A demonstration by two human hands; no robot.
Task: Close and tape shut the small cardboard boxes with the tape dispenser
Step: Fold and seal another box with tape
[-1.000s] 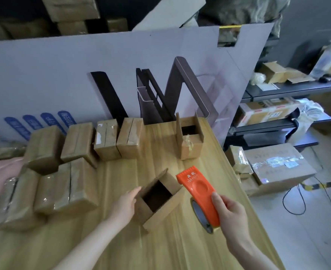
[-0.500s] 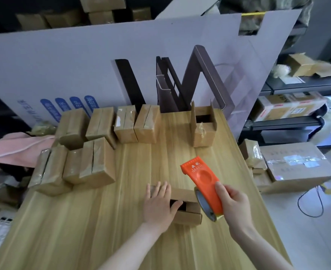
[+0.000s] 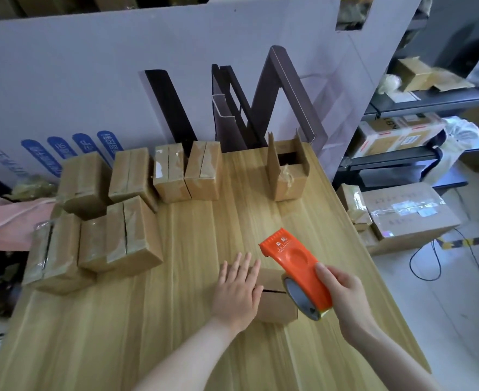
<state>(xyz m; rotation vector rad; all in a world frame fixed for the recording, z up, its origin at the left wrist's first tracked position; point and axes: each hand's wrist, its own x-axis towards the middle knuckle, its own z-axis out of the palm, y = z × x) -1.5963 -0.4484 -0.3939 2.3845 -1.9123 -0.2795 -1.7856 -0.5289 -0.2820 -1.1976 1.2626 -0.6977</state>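
Small cardboard box (image 3: 275,305), flaps folded down, sits on desk (image 3: 176,348) under the left hand (image 3: 237,290), fingers straight and pressing flat; at its 3 o'clock the right hand (image 3: 344,296) grips the orange tape dispenser (image 3: 296,266) over the box's right end.

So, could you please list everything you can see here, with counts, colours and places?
table: one, light wood, under the boxes
taped boxes: about seven, brown, table's left and back
open box: one, brown, back right, flaps upright
box: one, brown, front centre, flaps down
dispenser: one, orange, at that box's right side
board: one, grey with blue marks, behind the table
profiles: several, dark brown, leaning on the board
cloth: one, pink, left of the table
shelves: dark, right, holding cartons
floor carton: one large, brown, right of the table
left hand: flat on the box
right hand: grips the dispenser
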